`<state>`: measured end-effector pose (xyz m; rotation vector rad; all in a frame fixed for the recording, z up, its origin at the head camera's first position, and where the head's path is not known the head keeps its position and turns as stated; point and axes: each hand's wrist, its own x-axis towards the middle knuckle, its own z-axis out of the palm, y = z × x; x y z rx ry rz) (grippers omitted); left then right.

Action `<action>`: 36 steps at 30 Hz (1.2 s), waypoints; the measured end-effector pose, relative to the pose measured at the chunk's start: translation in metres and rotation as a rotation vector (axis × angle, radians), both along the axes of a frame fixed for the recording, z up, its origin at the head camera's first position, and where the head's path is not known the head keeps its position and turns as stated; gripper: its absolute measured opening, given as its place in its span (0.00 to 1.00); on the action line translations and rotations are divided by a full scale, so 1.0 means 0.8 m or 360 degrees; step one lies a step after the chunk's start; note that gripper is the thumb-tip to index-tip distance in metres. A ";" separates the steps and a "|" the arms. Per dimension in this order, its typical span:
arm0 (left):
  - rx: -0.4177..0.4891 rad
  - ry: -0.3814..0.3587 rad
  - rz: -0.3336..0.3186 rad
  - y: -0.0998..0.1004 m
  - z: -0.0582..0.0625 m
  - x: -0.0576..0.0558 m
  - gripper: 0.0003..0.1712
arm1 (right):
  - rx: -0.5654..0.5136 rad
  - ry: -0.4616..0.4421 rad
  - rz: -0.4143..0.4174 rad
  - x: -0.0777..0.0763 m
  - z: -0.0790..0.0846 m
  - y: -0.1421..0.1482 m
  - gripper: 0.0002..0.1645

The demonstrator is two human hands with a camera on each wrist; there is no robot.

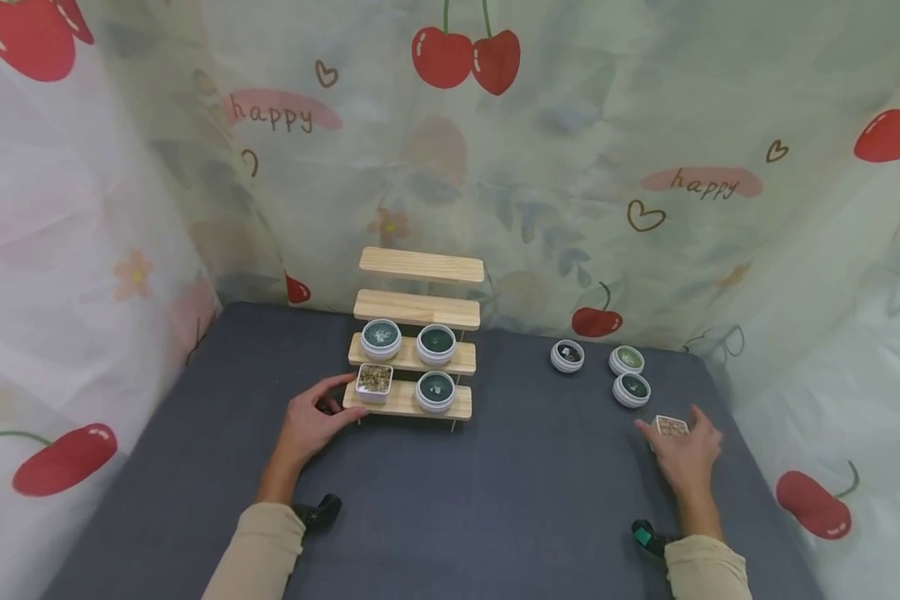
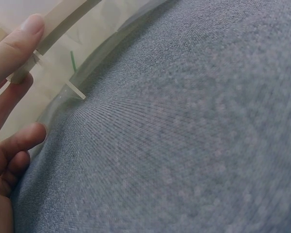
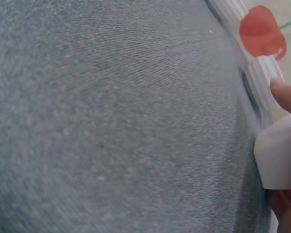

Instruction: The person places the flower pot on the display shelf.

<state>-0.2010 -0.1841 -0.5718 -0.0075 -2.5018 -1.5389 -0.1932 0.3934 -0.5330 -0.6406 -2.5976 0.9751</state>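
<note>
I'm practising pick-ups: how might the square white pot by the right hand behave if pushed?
Being flat-sided, the square white pot would probably slide rather than roll. Its smooth-looking walls may feel slightly slippery. The grainy-looking fill could spill if tipped.

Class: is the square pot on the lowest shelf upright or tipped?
Upright: the square pot stands level on the lowest shelf, its speckled top facing up above its white side.
</note>
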 end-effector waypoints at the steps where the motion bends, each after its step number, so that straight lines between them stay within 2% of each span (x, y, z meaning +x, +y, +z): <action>1: 0.0000 -0.0010 0.0003 0.000 -0.001 0.000 0.37 | -0.0007 -0.0018 0.0001 0.000 -0.001 0.000 0.64; 4: 0.0000 -0.0028 0.0011 0.001 -0.002 0.001 0.37 | -0.0036 -0.0062 -0.0011 0.001 -0.003 0.001 0.62; 11: 0.0017 -0.0019 0.0001 0.001 -0.005 0.001 0.36 | -0.0070 0.0003 -0.0064 0.002 -0.012 0.003 0.51; 17: 0.0007 -0.0011 -0.0009 0.000 -0.003 0.003 0.36 | -0.0044 0.0027 -0.0043 0.001 -0.017 0.004 0.49; 21: 0.0009 0.0008 -0.0011 -0.001 -0.003 0.002 0.36 | 0.0000 0.0062 0.0003 -0.002 -0.012 0.001 0.46; 25: 0.0002 0.0018 -0.0009 -0.002 -0.002 0.001 0.36 | 0.0057 0.0124 0.0070 -0.008 0.005 -0.009 0.44; 29: -0.0011 0.0009 0.0001 -0.002 -0.002 0.002 0.37 | 0.0067 0.0174 0.0133 -0.013 0.033 -0.031 0.45; 36: -0.0001 0.0008 0.0014 -0.002 -0.004 0.000 0.37 | -0.0076 0.0270 0.0202 -0.028 0.075 -0.080 0.45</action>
